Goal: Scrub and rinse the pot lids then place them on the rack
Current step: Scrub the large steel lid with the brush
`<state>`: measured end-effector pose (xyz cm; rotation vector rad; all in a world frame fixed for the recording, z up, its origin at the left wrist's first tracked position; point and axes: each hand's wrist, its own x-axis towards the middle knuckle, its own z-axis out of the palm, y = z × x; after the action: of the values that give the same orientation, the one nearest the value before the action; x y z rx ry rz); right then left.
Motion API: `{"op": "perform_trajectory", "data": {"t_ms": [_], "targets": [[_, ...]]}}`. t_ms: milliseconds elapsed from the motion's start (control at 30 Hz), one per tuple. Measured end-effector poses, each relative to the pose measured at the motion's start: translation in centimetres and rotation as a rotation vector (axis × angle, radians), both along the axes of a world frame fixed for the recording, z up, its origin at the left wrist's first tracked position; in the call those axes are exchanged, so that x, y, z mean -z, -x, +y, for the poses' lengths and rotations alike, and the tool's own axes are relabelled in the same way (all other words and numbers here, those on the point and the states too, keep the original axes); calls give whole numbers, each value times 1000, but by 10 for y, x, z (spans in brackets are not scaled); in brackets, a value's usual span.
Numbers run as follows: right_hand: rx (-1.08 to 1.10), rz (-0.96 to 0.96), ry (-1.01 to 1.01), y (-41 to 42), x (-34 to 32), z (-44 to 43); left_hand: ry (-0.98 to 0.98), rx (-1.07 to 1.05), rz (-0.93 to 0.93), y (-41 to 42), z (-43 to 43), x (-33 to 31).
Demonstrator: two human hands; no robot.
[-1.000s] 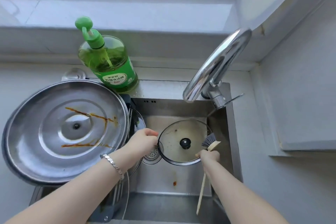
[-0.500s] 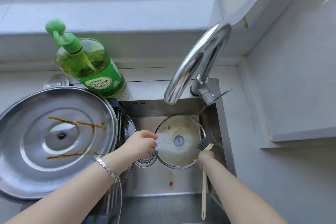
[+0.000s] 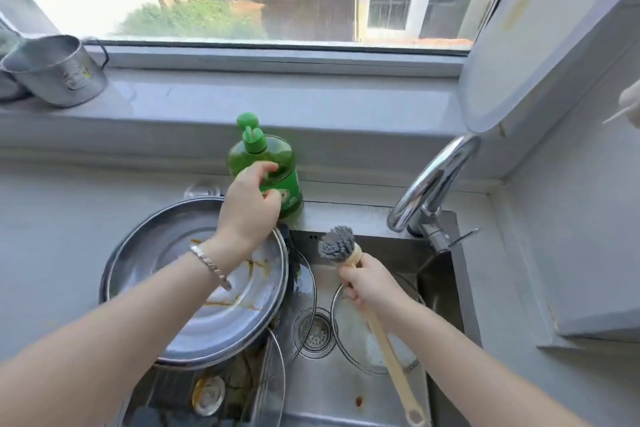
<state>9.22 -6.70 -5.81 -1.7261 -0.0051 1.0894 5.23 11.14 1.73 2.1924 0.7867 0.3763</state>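
The soap bottle (image 3: 265,156) is gripped round its middle by the left hand (image 3: 249,208), likely so soap can be put on the brush (image 3: 337,246). The brush is held tight by its handle in the right hand (image 3: 367,282), bristles turned up near the bottle. The glass lid (image 3: 349,336) is left lying in the sink (image 3: 332,392), partly hidden by the right arm. What lies under the big metal lid (image 3: 166,263) cannot be made out.
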Motion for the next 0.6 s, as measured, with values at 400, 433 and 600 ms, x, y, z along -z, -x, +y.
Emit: {"op": "perform_trajectory", "data": {"t_ms": [400, 433, 600], "targets": [[82, 244, -144, -29, -39, 124, -282, 182, 345, -93, 96, -46], [89, 255, -141, -33, -40, 130, -239, 226, 401, -96, 99, -41], [86, 267, -163, -47, -36, 147, -178, 195, 327, -102, 108, -14]]}}
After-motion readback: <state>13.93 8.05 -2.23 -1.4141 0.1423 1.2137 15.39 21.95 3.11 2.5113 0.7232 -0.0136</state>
